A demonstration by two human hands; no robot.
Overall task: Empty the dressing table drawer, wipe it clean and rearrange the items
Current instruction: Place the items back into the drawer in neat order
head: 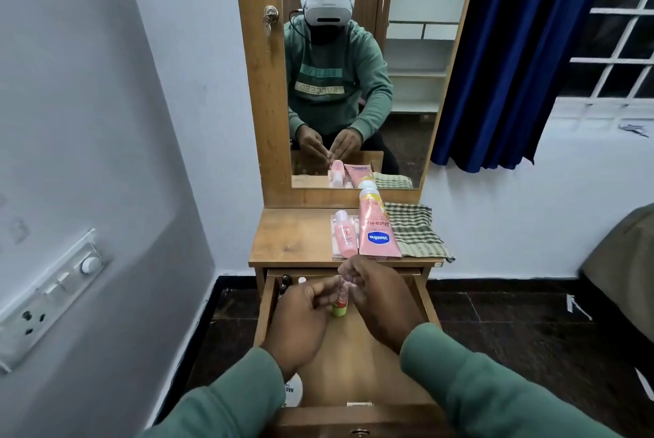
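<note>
The wooden drawer (pixel 357 359) of the dressing table stands pulled open under me. Both hands meet above it on a small tube with a yellow-green end (pixel 339 306). My left hand (pixel 304 320) holds its lower part with curled fingers, and my right hand (pixel 378 292) pinches its upper end. Small dark items (pixel 284 284) lie in the drawer's far left corner, and a white round container (pixel 293 391) shows at the near left, partly under my sleeve. On the tabletop (pixel 290 239) lie a pink Vaseline tube (pixel 377 228), a small pink bottle (pixel 344 234) and a checked cloth (pixel 416 232).
A mirror (pixel 354 65) rises behind the tabletop and reflects me. The wall on the left carries a switchboard (pixel 53 292). A blue curtain (pixel 513 48) and a barred window (pixel 615 30) are to the right. Dark floor surrounds the table.
</note>
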